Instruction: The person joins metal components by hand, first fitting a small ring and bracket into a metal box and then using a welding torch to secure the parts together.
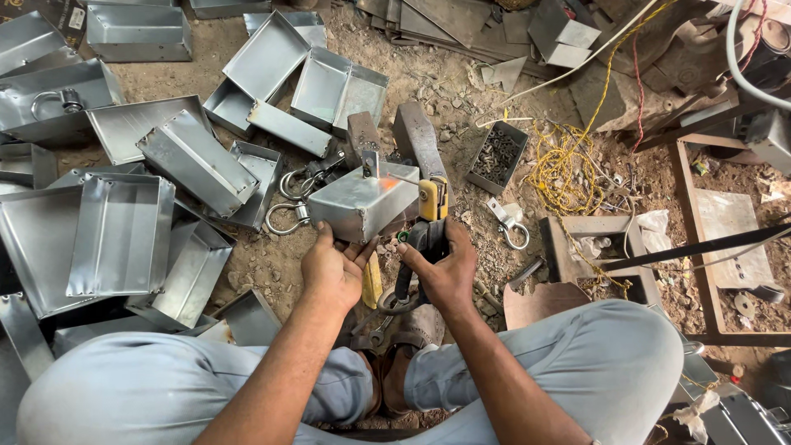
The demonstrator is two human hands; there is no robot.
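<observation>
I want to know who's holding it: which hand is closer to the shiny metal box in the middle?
The left hand. Its fingers grip the near bottom edge of the metal box. The right hand is just beside the box, holding a hand tool against its right side.

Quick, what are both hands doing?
Left hand: closed, holding the metal box.
Right hand: closed, gripping the hand tool.

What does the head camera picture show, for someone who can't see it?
A seated person's left hand steadies a small metal box while the right hand holds a yellow-and-black hand tool against it. Metal trays lie piled on the dirt floor to the left.
</observation>
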